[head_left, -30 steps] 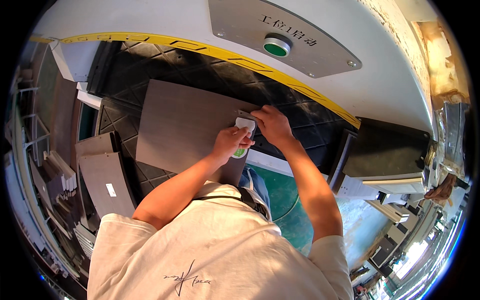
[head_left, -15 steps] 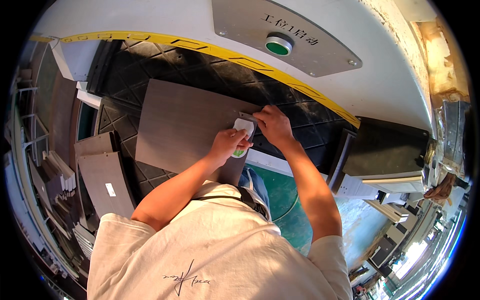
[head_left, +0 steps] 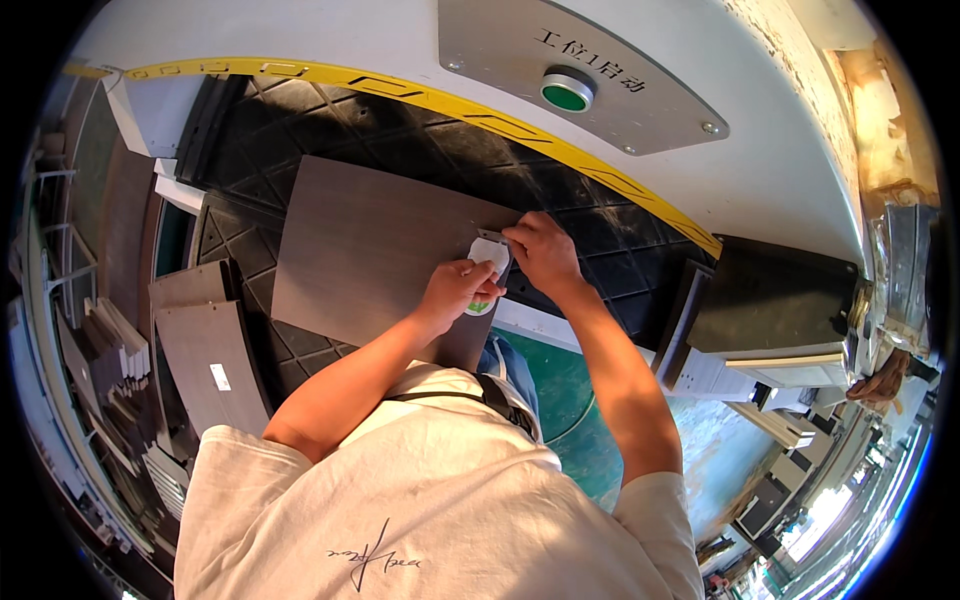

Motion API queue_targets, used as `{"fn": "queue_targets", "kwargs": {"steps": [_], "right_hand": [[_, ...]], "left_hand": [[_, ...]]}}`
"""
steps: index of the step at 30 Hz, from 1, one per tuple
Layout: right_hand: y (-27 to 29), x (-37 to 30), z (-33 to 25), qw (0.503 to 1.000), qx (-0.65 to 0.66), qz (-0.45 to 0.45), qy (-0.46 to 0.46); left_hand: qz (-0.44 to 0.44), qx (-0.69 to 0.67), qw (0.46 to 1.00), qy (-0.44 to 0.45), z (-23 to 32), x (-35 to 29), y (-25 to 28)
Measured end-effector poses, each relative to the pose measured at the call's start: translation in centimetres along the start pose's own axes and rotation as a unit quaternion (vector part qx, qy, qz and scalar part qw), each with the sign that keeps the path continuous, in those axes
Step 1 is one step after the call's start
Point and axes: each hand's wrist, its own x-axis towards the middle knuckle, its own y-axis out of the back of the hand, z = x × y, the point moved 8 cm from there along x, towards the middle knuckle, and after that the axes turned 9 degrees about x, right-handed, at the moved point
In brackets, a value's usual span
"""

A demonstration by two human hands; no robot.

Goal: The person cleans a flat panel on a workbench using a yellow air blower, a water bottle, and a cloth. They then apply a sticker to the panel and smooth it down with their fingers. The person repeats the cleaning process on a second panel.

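A dark grey-brown panel (head_left: 370, 250) lies flat on a black grid-patterned bed. On its right end rests a flat white rounded piece (head_left: 487, 251) with green at its near end; what it is I cannot tell. My left hand (head_left: 460, 292) is closed, fingers curled over the middle of this piece and partly covering it. Just beyond it, at the panel's far right corner, my right hand (head_left: 543, 250) is closed with its fingertips on the end of a small grey strip (head_left: 491, 236). The right fingers hide part of that strip.
A white machine housing with a yellow-marked edge (head_left: 410, 92) and a green push button (head_left: 567, 90) rises ahead. Panels lean at the left (head_left: 213, 365). A dark board (head_left: 770, 300) stands at the right. Green floor (head_left: 550, 385) shows below.
My right hand has shifted very slightly left along the strip at the panel's corner. My left hand stays on the white piece. The view has tilted slightly.
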Motion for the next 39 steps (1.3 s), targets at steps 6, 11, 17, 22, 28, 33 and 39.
{"fn": "queue_targets", "kwargs": {"steps": [6, 11, 17, 22, 28, 33, 39], "right_hand": [[-0.4, -0.6, -0.3, 1.0, 0.002, 0.019, -0.007], [0.0, -0.7, -0.6, 0.999, 0.0, 0.034, 0.0], [-0.5, -0.7, -1.0, 0.999, -0.012, 0.043, 0.007], [-0.8, -1.0, -1.1, 0.999, -0.023, 0.036, 0.015], [-0.6, -0.4, -1.2, 0.999, 0.009, 0.029, 0.032], [-1.5, 0.2, -1.3, 0.999, -0.005, 0.003, 0.048], [-1.7, 0.4, -1.4, 0.998, -0.01, 0.012, 0.06]], "left_hand": [[0.001, -0.007, 1.0, -0.002, 0.2, -0.2, 0.1], [0.014, -0.009, 1.0, 0.008, 0.3, -0.4, -0.1], [0.023, -0.005, 1.0, 0.004, 0.6, -0.5, -0.2], [0.019, 0.004, 1.0, -0.014, 0.7, -0.5, -0.1], [0.028, 0.017, 0.999, -0.015, 1.0, -0.7, 0.0], [0.027, -0.006, 0.999, -0.036, 1.0, -0.6, 0.1], [0.03, -0.009, 0.999, -0.032, 0.9, -0.5, 0.2]]}}
